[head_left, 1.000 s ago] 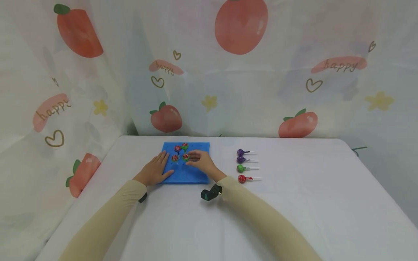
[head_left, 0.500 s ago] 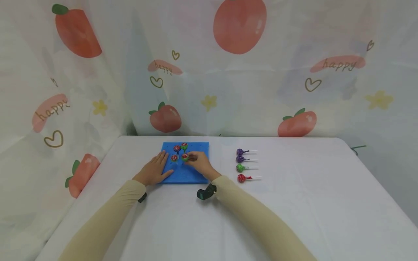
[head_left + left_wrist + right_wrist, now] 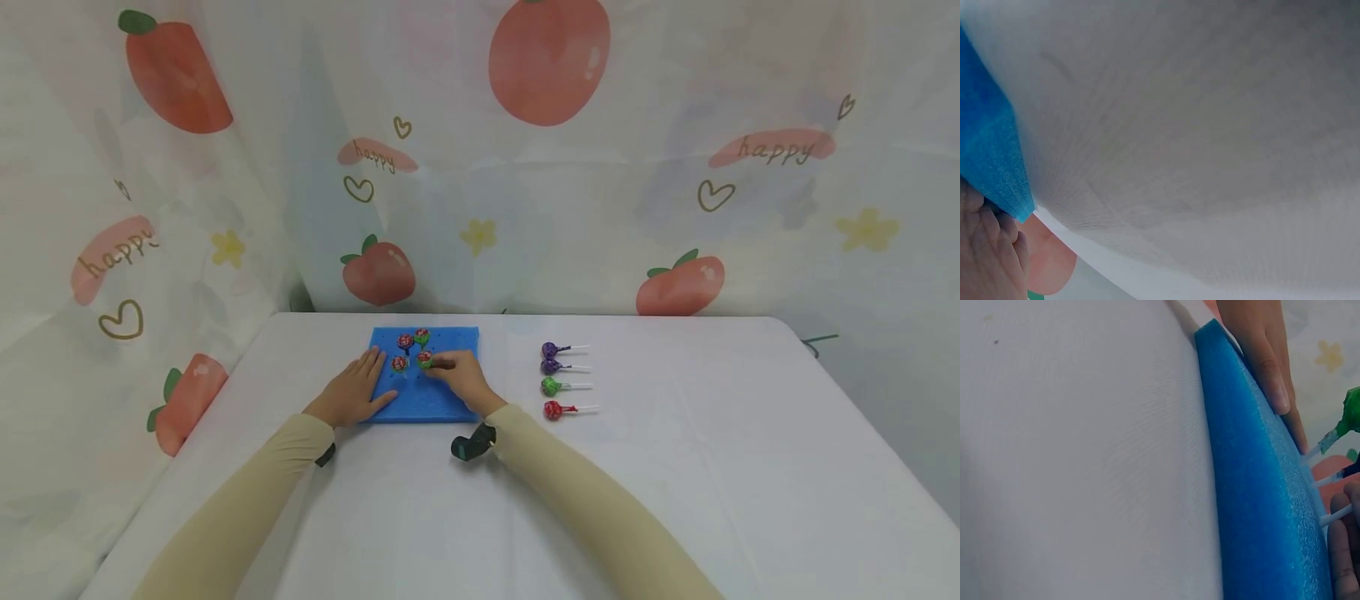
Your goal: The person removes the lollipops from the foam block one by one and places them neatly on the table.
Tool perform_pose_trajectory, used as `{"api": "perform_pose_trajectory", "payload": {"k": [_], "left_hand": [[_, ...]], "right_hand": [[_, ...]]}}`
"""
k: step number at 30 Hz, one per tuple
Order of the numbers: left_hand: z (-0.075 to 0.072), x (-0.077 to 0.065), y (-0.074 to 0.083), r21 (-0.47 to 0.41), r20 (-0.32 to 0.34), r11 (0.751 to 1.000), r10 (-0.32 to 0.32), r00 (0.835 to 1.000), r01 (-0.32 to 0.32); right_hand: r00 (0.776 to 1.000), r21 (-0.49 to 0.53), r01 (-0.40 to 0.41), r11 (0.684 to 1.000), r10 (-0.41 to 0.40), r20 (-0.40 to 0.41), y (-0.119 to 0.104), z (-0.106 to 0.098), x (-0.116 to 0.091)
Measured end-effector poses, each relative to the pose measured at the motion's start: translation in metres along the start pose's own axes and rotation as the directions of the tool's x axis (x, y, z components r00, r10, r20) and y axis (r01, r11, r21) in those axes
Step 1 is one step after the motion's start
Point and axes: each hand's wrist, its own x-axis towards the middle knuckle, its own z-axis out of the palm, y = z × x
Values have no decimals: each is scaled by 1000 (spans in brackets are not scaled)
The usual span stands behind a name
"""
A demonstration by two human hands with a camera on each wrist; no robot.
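Observation:
A blue foam board lies on the white table, with several lollipops standing in it on their sticks. My left hand rests flat along the board's left edge, fingers spread. My right hand pinches a red-and-green lollipop just below its wrapped head. Beside that one stands another red-and-green lollipop; behind them are a red-and-dark lollipop and a further green-and-red lollipop. In the right wrist view, a white stick meets the foam beside my right fingers; its head is out of frame.
Right of the board, several lollipops lie in a column, sticks pointing right: two purple lollipops, a green lollipop and a red lollipop. A printed curtain hangs behind the table.
My right hand has moved slightly left, and its thumb and fingers have closed on the front right lollipop in the board. The left hand has stayed in place.

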Motion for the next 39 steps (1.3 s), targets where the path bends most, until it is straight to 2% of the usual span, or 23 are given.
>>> {"api": "perform_pose_trajectory", "payload": {"k": [11, 21, 25, 28, 34, 39], "left_hand": [[0, 1, 0, -8, -7, 1000, 10, 1000, -10], [5, 3, -3, -8, -10, 1000, 27, 1000, -27], [4, 0, -3, -57, -41, 997, 43, 998, -45], [4, -3, -3, -69, -56, 996, 53, 997, -57], [0, -2, -1, -21, -25, 999, 27, 999, -27], [-1, -1, 1, 5, -7, 1000, 18, 1000, -18]], "right_hand": [[1000, 217, 1, 976, 3, -18, 4, -4, -3], [994, 402, -87, 911, 109, -31, -3, -14, -8], [993, 397, -92, 913, 115, -33, -10, -23, -8], [995, 370, -74, 926, 93, -34, -15, -32, -9], [998, 333, -23, 943, 40, -45, -26, -56, -9], [998, 293, -25, 956, 43, -54, -33, -80, -8]]}}
